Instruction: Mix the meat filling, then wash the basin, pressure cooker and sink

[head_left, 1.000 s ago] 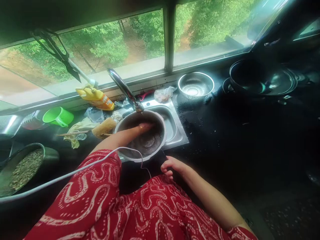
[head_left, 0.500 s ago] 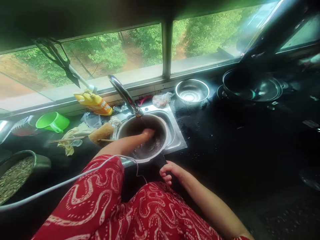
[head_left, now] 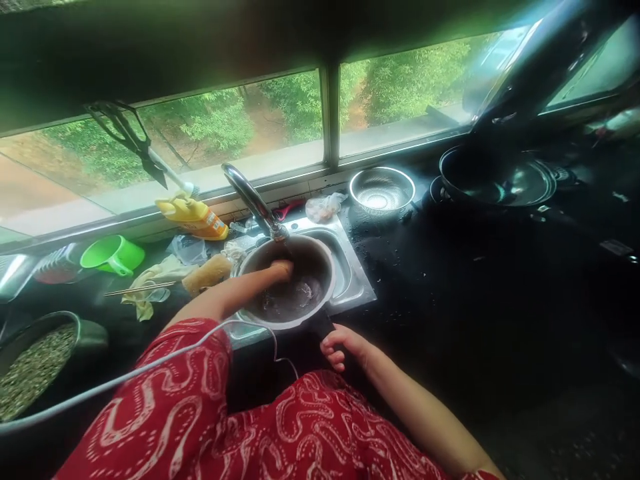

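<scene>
With our right hand (head_left: pixel 337 347) curled round the handle (head_left: pixel 321 323) of the pot (head_left: pixel 321 270) over the sink (head_left: pixel 358 287) and our left hand (head_left: pixel 283 269) inside, its pose too shadowed to tell, we might spill water (head_left: pixel 303 292) if that grip slipped.

Finding room over the bench (head_left: pixel 430 287) beyond the right edge of the sink (head_left: pixel 361 291); meeting the faucet (head_left: pixel 251 199) overhanging the pot (head_left: pixel 321 270) and a cable (head_left: pixel 235 322) crossing the near-left sink corner.
</scene>
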Tool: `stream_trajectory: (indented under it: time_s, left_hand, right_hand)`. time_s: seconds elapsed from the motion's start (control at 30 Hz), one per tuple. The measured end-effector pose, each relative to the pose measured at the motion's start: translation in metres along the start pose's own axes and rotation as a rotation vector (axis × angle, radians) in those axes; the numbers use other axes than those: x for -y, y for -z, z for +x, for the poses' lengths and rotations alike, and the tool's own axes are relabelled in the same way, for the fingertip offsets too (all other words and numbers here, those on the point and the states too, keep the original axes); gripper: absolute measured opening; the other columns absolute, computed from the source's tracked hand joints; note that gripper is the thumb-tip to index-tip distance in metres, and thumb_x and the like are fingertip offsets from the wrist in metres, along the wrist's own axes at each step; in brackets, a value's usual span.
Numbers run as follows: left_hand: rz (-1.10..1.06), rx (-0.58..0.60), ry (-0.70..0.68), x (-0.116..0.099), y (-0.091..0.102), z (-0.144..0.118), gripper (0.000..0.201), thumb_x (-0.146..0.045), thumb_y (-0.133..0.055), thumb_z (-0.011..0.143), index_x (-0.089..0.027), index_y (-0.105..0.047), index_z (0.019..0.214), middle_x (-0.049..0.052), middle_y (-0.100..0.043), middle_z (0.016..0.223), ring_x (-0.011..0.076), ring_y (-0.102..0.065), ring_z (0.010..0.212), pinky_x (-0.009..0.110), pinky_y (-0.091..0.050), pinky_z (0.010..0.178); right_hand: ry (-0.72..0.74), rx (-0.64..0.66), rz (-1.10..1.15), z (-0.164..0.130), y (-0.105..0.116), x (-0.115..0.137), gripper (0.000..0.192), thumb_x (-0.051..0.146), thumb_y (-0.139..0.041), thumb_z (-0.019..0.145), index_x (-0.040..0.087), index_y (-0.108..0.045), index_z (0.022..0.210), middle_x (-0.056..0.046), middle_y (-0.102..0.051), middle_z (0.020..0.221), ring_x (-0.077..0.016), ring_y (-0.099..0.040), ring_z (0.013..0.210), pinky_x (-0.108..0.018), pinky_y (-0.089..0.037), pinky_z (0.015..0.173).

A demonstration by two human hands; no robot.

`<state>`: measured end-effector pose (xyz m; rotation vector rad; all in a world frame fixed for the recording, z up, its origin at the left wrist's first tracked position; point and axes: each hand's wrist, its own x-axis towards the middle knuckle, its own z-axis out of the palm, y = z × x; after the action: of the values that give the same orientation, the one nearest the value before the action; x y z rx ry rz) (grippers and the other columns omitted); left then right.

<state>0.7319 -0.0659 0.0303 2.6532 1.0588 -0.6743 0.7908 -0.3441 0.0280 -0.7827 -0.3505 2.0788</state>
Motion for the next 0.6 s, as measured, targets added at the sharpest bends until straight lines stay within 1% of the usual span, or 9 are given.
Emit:
stream_trajectory:
  time_s: [0.1,0.13,0.2,0.27,0.33,0.43,0.5,0.53,0.6]
  left_hand:
    - [0.053,-0.038,0.082,0.03,0.026,-0.021,0.037,-0.019,-0.056,0.081,-0.012,-0.062,0.117,0.018,-0.068,0.11,0.0292,-0.064,0.106,0.036,-0.05,0.09]
    - [0.045,-0.085,0.082,0.035,0.033,-0.028,0.037,-0.02,-0.055,0.082,-0.014,-0.061,0.117,0.016,-0.068,0.113,0.0281,-0.063,0.108,0.035,-0.048,0.093]
    - [-0.053,-0.242,0.067,0.043,0.049,-0.04,0.033,-0.021,-0.052,0.083,-0.016,-0.06,0.115,0.013,-0.068,0.112,0.0258,-0.063,0.107,0.035,-0.047,0.095]
    - [-0.283,-0.441,0.079,0.056,0.065,-0.044,0.029,-0.021,-0.05,0.083,-0.014,-0.058,0.11,0.011,-0.068,0.104,0.023,-0.064,0.099,0.034,-0.049,0.09]
    - [-0.618,-0.599,0.146,0.078,0.082,-0.043,0.028,-0.019,-0.048,0.082,-0.012,-0.056,0.107,0.008,-0.067,0.091,0.0198,-0.064,0.087,0.032,-0.052,0.08]
    - [-1.097,-0.725,0.27,0.126,0.094,-0.035,0.03,-0.015,-0.043,0.078,-0.013,-0.055,0.106,0.001,-0.06,0.07,0.0151,-0.06,0.066,0.027,-0.052,0.065]
    - [-1.255,-0.695,0.358,0.151,0.089,-0.028,0.027,-0.017,-0.048,0.076,-0.014,-0.058,0.101,-0.003,-0.052,0.057,0.0133,-0.053,0.053,0.024,-0.047,0.055]
    - [-1.301,-0.617,0.408,0.158,0.083,-0.024,0.023,-0.021,-0.053,0.076,-0.015,-0.06,0.097,-0.003,-0.049,0.053,0.0131,-0.05,0.048,0.024,-0.045,0.051]
    - [-1.402,-0.352,0.445,0.158,0.068,-0.014,0.024,-0.033,-0.063,0.074,-0.015,-0.063,0.09,-0.001,-0.052,0.051,0.0143,-0.049,0.045,0.025,-0.043,0.047]
  right_hand:
    - [0.034,0.025,0.026,0.006,0.003,-0.003,0.026,0.023,-0.066,0.057,0.019,-0.04,0.058,0.007,-0.042,0.049,-0.0017,-0.027,0.034,-0.019,-0.033,0.03]
    - [0.049,0.04,0.031,0.008,0.005,-0.003,0.027,0.025,-0.067,0.057,0.019,-0.04,0.058,0.008,-0.041,0.048,-0.0014,-0.026,0.034,-0.019,-0.033,0.031]
    - [0.082,0.077,0.028,0.01,0.01,-0.003,0.03,0.029,-0.067,0.062,0.02,-0.039,0.057,0.009,-0.036,0.047,-0.0011,-0.022,0.034,-0.018,-0.033,0.031]
    - [0.111,0.109,0.016,0.014,0.015,0.001,0.034,0.034,-0.066,0.068,0.02,-0.037,0.056,0.011,-0.029,0.044,-0.0012,-0.018,0.034,-0.016,-0.032,0.032]
    - [0.102,0.136,-0.001,0.021,0.018,0.006,0.035,0.037,-0.066,0.068,0.02,-0.037,0.055,0.011,-0.025,0.04,-0.0017,-0.017,0.033,-0.016,-0.031,0.033]
    - [0.031,0.185,-0.026,0.033,0.016,0.011,0.034,0.037,-0.066,0.065,0.02,-0.039,0.054,0.011,-0.025,0.037,-0.0026,-0.02,0.032,-0.016,-0.031,0.034]
    - [-0.017,0.237,-0.019,0.035,0.016,0.008,0.033,0.036,-0.065,0.066,0.021,-0.038,0.054,0.01,-0.027,0.037,-0.0032,-0.021,0.032,-0.016,-0.032,0.034]
    - [-0.032,0.267,0.001,0.032,0.017,0.005,0.032,0.036,-0.064,0.068,0.021,-0.038,0.055,0.01,-0.027,0.038,-0.0033,-0.02,0.032,-0.017,-0.032,0.033]
    - [-0.014,0.294,0.089,0.024,0.023,-0.002,0.029,0.033,-0.063,0.07,0.02,-0.039,0.061,0.011,-0.031,0.042,-0.003,-0.017,0.033,-0.016,-0.03,0.032]
